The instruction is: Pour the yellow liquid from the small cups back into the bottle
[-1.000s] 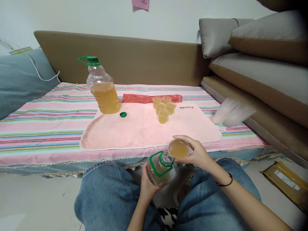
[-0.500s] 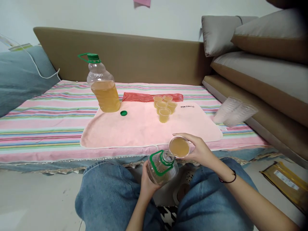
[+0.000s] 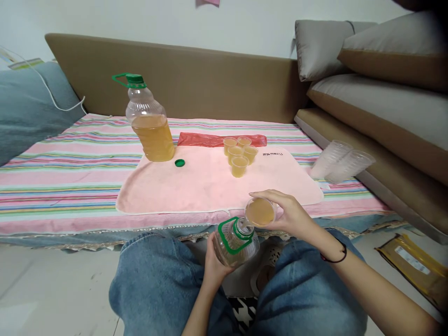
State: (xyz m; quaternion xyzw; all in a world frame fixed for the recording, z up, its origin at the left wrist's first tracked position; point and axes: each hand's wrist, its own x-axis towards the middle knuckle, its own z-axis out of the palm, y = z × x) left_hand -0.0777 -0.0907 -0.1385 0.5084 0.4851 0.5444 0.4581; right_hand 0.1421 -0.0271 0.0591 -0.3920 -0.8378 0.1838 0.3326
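Note:
My left hand is wrapped round a clear bottle with a green handle ring and an open neck, held between my knees. My right hand grips a clear plastic cup of amber liquid, tilted with its rim against the bottle's mouth. Several filled cups stand grouped on a pink mat. A green cap lies on the mat, left of the cups. Behind it stands a large bottle part full of amber liquid, its green cap on.
A red plastic strip lies behind the mat. Two stacks of clear cups lean at the right beside piled cushions. On the floor at the right is a yellow package. The striped cloth's front edge is near my knees.
The cup in my right hand is tilted slightly more toward the bottle's mouth. Both hands keep their holds, and the view has shifted a little.

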